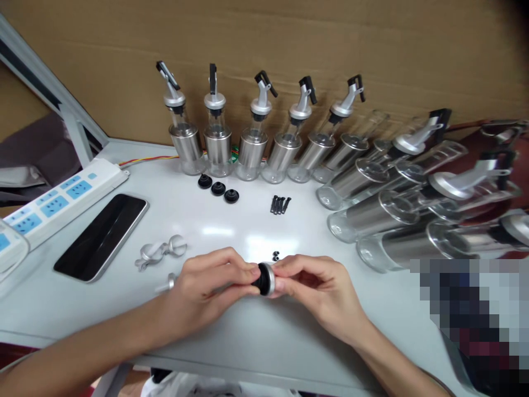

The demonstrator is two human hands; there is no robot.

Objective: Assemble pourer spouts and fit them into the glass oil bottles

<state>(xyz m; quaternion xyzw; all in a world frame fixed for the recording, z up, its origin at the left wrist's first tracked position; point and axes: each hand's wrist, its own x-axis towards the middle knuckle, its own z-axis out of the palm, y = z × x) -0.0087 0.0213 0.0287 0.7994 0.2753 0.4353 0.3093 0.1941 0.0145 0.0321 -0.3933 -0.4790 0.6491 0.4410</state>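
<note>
Left hand: black stopper was pinched between thumb and fingers, gap narrow.
Right hand: silver cap was gripped by thumb and fingertips; whatever lay past its outer face was mostly hidden by them.
Stopper and cap: pair was held touching between the hands, above the near part of the table; stopper was set left, cap right.
Axis: pair was lined up roughly left to right, round rims seen nearly edge-on; neither hand could be called nearer, as contact was made by both.
Tiny black pieces: were placed just beyond the cap.
Loose silver pieces: were laid past the left hand; one more silver piece was partly covered by it.
Spare stoppers, thin black parts: were set farther back.
Bottles: were ranged along back and right, several fitted with pourers.
Phone: was left beside the power strip.
</note>
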